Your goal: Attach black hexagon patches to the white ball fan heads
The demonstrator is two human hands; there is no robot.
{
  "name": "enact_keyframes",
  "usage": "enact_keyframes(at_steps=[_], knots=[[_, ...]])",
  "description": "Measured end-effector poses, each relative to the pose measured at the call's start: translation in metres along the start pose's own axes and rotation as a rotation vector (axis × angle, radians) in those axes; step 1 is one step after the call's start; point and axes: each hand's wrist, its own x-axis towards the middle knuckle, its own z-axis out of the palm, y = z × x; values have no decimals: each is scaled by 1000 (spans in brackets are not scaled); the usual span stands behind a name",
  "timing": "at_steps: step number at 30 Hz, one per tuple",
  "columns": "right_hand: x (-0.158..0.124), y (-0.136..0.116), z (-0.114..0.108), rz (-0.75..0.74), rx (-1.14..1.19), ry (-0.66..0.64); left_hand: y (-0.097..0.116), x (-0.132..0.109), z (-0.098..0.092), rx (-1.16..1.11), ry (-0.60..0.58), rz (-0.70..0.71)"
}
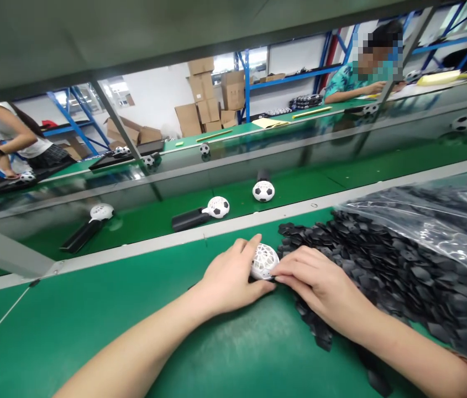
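Observation:
Over the green tabletop, my left hand (233, 276) is closed around a white ball-shaped part (265, 261) with an open lattice face. The rest of that part is hidden under the palm. My right hand (314, 282) pinches at the ball's lower right edge, its thumb and forefinger pressed together. A small dark piece shows at those fingertips, most likely one of the black patches. Beside and behind the right hand spreads a heap of black patches (382, 265), a few of them trailing toward the table's front.
A clear plastic bag (436, 204) lies on the heap. Beyond a metal rail (167, 235), several soccer-ball pieces with black handles (192, 219) rest on a green belt (303, 190). Two people work across the line, near shelves and cardboard boxes (206, 91).

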Motion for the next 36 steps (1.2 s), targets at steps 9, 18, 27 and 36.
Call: enact_keyframes(at_steps=[9, 18, 27, 36], knots=[[4, -2, 10, 65, 105, 32, 3, -4, -1, 22, 4, 49], [3, 0, 13, 253, 111, 2, 3, -3, -5, -34, 0, 25], [11, 3, 4, 359, 229, 7, 1, -1, -5, -64, -1, 10], [2, 8, -11, 183, -277, -267, -23, 2, -17, 37, -90, 153]])
